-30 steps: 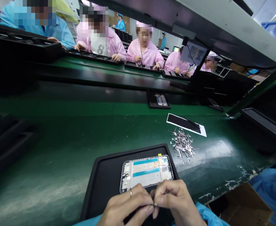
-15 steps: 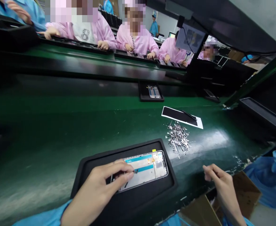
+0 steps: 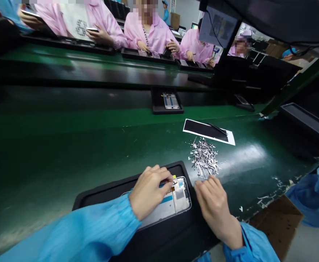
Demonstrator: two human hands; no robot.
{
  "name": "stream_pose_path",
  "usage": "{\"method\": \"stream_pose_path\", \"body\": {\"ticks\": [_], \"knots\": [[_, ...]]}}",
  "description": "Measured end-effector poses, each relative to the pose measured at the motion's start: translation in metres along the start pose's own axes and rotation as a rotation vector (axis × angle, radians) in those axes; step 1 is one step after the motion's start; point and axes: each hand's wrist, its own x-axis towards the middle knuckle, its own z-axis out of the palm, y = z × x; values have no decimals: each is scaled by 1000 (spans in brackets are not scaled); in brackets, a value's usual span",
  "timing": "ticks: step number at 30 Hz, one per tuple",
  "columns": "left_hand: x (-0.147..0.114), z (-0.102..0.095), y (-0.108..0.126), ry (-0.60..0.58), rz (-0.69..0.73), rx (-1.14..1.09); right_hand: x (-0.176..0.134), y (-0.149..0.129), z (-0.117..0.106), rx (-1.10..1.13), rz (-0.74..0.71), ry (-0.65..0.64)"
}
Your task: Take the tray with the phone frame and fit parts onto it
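A phone frame (image 3: 181, 196), silver with blue strips and a yellow tab, lies in a black tray (image 3: 181, 227) in front of me. Over its upper part is my left hand (image 3: 151, 191), thumb and index finger pinched together near the yellow tab; whatever small thing may be between the fingertips is too small to make out. My right hand (image 3: 212, 209) is closed beside the frame's right end, at the tray's edge. Its fingers curl inward and hide anything in them. Just beyond it sits a pile of small metallic and dark strips (image 3: 204, 156).
A white-edged black sheet (image 3: 200, 129) with tweezers (image 3: 218, 129) on it lies behind the pile. Another tray (image 3: 155, 103) with a phone frame stands farther back. Co-workers in pink (image 3: 154, 34) work across the bench. A cardboard box (image 3: 276, 218) is below right.
My left hand has moved right along the phone frame toward its yellow-tab end. My right hand has come left and inward to the tray's edge. The view has shifted slightly.
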Motion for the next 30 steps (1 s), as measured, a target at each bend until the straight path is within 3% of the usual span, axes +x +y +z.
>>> {"method": "stream_pose_path", "body": {"ticks": [8, 14, 23, 30], "knots": [[13, 14, -2, 23, 25, 95, 8, -8, 22, 64, -128, -17], [15, 14, -2, 17, 53, 136, 6, -10, 21, 109, -236, -127], [12, 17, -6, 121, 138, 152, 8, -10, 21, 88, -324, -131], [11, 18, -7, 130, 169, 141, 7, -10, 22, 22, -364, -119]]}}
